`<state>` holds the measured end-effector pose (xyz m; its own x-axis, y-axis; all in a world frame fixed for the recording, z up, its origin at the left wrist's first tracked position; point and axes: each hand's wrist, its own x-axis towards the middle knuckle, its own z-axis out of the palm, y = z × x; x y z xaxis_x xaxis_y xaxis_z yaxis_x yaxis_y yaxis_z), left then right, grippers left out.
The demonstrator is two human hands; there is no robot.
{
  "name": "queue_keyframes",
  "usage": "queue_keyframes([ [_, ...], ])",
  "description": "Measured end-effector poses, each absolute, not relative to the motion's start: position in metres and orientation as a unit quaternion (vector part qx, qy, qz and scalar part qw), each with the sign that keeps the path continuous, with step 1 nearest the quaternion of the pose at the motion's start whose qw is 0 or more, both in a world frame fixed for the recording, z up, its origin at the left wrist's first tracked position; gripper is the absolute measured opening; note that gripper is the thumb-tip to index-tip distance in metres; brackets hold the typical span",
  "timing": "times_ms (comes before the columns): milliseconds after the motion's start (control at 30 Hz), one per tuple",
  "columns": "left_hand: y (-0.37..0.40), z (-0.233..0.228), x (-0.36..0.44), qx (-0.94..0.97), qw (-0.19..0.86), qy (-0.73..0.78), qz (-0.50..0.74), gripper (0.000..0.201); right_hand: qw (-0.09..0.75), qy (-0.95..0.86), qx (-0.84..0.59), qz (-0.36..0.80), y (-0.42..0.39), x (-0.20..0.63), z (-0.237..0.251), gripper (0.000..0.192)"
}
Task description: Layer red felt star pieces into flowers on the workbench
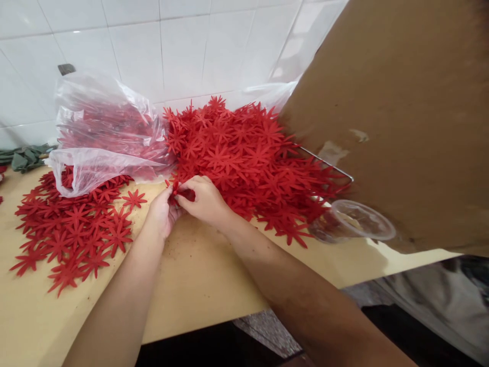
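A big heap of red star-shaped flower cutouts (244, 153) lies at the back of the tan table (198, 275). My left hand (162, 211) and my right hand (202, 199) meet at the heap's near left edge, both pinching a small bunch of red cutouts (176, 188) between the fingertips. A second, flatter spread of the same red cutouts (72, 229) covers the table to the left of my left forearm.
A clear plastic bag (103, 132) holding more red cutouts lies at the back left against the white tiled wall. A clear plastic cup (351, 221) lies on its side at the right. A large brown cardboard sheet (401, 117) leans over the right side. Green pieces (25, 158) sit at far left.
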<state>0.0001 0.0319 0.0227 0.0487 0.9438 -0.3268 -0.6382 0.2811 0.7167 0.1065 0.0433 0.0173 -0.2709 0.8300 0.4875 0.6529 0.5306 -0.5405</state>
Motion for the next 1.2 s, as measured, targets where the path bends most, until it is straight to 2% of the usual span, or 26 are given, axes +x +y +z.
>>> queue_keyframes([
  [233,0.031,0.023,0.002,0.208,0.694,0.396,0.565,0.019,0.414,-0.765,-0.476,0.129,0.047,0.109,0.019,0.012],
  [433,0.035,0.022,-0.001,0.179,0.668,0.409,0.596,0.018,0.472,-0.697,-0.463,0.278,0.051,0.110,0.020,0.009],
  [567,0.032,0.026,-0.003,0.189,0.670,0.410,0.589,0.015,0.477,-0.659,-0.422,0.401,0.051,0.110,0.022,0.010],
  [767,0.026,0.026,-0.001,0.298,0.670,0.393,0.555,0.017,0.499,-0.628,-0.428,0.416,0.050,0.109,0.024,0.006],
  [967,0.032,0.021,-0.004,0.250,0.638,0.446,0.576,0.010,0.504,-0.572,-0.394,0.513,0.048,0.112,0.029,0.015],
  [1067,0.032,0.023,-0.004,0.253,0.643,0.439,0.575,0.009,0.536,-0.563,-0.404,0.483,0.052,0.117,0.032,0.017],
  [1200,0.030,0.026,-0.003,0.247,0.656,0.439,0.561,0.006,0.597,-0.562,-0.443,0.362,0.065,0.137,0.032,0.014],
])
